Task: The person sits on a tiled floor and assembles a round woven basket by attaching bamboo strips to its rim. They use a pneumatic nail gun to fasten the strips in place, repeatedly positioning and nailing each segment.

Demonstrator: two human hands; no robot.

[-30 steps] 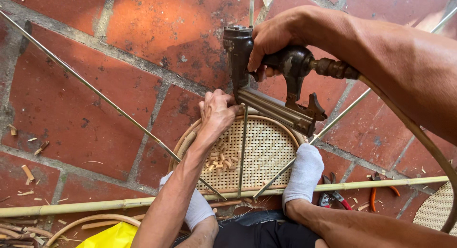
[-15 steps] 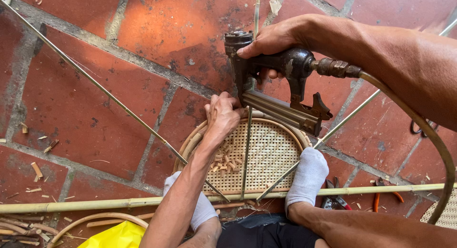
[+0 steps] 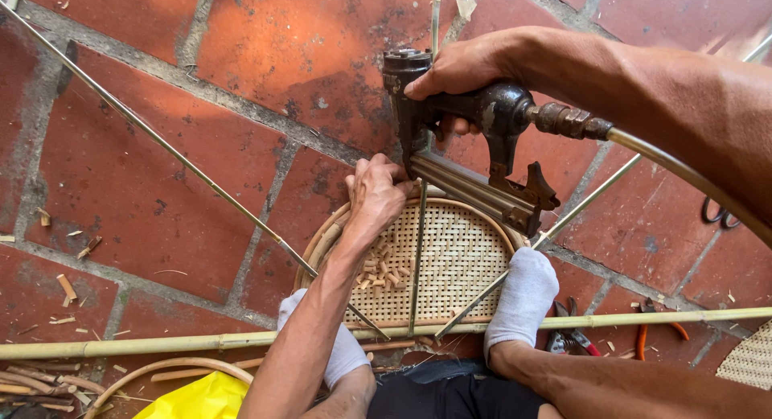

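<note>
In the upper middle of the frame the right hand (image 3: pixel 470 65) is gripping a dark air-powered nail gun (image 3: pixel 474 137), fingers wrapped tight around its handle and the forefinger lying over the top of the head. The gun's nose is pointing down at the top rim of a round woven cane panel (image 3: pixel 450 258), which is lying flat on the red brick floor (image 3: pixel 145 178) in the lower middle of the frame. A hose (image 3: pixel 691 178) is running from the back of the gun toward the right edge.

The left hand (image 3: pixel 374 198) is pressing on the panel's curved wooden rim just left of the gun's nose, fingers bunched narrow and pinching something small against the rim; what it is, I cannot tell. Two feet in white socks (image 3: pixel 523 294) are bracing the lower edge of the panel, one on each side.

As for progress, the weave is already sitting inside its bent frame, and a small pile of short wood pegs (image 3: pixel 382 270) is lying on the mesh below the left hand, so fastening appears to be under way at the top edge, with supplies remaining for more. How much of the rim is already pinned cannot be made out.

A long bamboo pole (image 3: pixel 161 343) is crossing the bottom of the frame, thin metal rods (image 3: pixel 161 141) are slanting across the floor, and orange-handled pliers (image 3: pixel 655 326) are lying at lower right.
</note>
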